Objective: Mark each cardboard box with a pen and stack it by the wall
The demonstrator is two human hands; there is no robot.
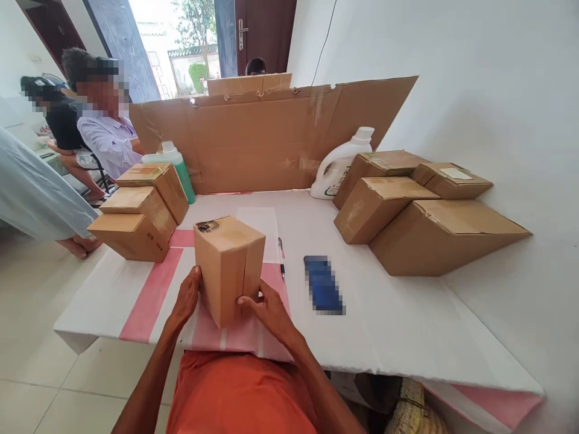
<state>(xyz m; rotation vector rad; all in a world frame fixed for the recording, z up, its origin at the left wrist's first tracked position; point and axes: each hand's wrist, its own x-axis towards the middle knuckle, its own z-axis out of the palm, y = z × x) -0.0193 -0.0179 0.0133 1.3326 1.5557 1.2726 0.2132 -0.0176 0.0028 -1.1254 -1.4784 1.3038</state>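
A brown cardboard box (230,265) with a dark mark on its top corner is between my hands at the front of the table, one upright edge turned toward me. My left hand (186,296) presses against its left side, fingers partly hidden behind it. On the right side, my right hand (268,308) grips the box with the thumb across the near face. Whether the box rests on the cloth or is slightly lifted, I cannot tell. Just right of it lie a pen (281,260) and a blurred blue phone-shaped object (324,286).
Cardboard boxes (136,223) stand at the left beside a green bottle (183,175). More boxes (407,223) sit at the right near a white jug (341,166). A cardboard panel (253,144) stands along the back. People (108,132) sit beyond the left side.
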